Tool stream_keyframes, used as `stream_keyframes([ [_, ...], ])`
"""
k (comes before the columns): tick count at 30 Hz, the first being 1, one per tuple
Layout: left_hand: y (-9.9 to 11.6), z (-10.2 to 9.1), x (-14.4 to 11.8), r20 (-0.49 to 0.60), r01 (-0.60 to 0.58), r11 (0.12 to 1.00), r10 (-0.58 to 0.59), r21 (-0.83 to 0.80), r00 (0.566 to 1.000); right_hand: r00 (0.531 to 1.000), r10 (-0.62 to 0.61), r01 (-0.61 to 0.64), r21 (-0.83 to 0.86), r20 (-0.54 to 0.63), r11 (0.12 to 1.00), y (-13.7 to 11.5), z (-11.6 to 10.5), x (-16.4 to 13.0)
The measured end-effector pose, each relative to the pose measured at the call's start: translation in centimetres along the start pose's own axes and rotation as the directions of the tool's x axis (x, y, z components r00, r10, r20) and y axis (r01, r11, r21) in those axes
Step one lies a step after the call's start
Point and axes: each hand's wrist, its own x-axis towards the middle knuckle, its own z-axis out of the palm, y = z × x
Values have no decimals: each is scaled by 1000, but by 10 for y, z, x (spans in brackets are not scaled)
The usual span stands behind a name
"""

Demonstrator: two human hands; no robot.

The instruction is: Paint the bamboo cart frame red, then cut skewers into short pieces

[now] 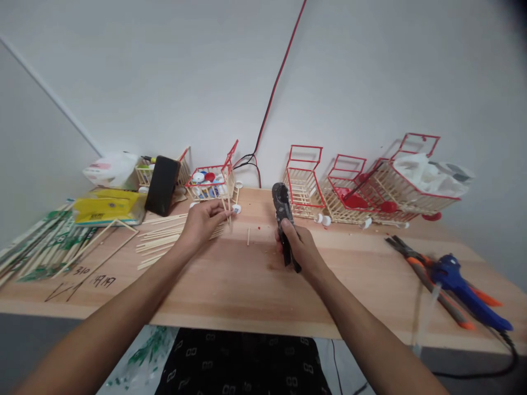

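My left hand is closed in a pinch on thin wooden sticks, held upright in front of a small stick-built cart filled with bottle caps. Beneath and beside that hand, several loose sticks lie spread on the table. My right hand is wrapped around black hand pliers, head pointing up and away from me. The pliers and the held sticks are apart. One short cut piece of stick lies on the wood between my hands.
Stick carts with red rims line the wall, one holding a white plastic bag. At right lie orange-handled pliers and a blue glue gun with a cord. A phone, yellow pack and bundled sticks occupy the left.
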Motion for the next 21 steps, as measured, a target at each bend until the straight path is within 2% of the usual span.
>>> stream_keyframes([
  [3, 5, -3, 3, -12, 47, 998, -47, -51, 999, 1000, 1, -1, 1, -2, 1000, 1, 0, 0],
  [5, 9, -2, 3, 22, 103, 989, -102, -108, 995, 1000, 3, -3, 3, 1, 1000, 1, 0, 1],
  [7, 13, 2, 3, 105, 203, 959, -185, -198, 977, 1000, 11, -11, 6, 5, 1000, 1, 0, 3],
  [11, 20, 20, 0, 297, 395, 858, -303, -328, 905, 1000, 15, -15, 29, 7, 999, -3, 0, 6],
  [17, 26, 48, 4, 427, 499, 757, -320, -422, 846, 999, 1, -2, 9, 37, 1000, -9, 0, 6],
  [21, 25, 56, 10, 414, 486, 741, -305, -463, 858, 999, 36, -36, 11, 28, 999, -9, -1, 7],
])
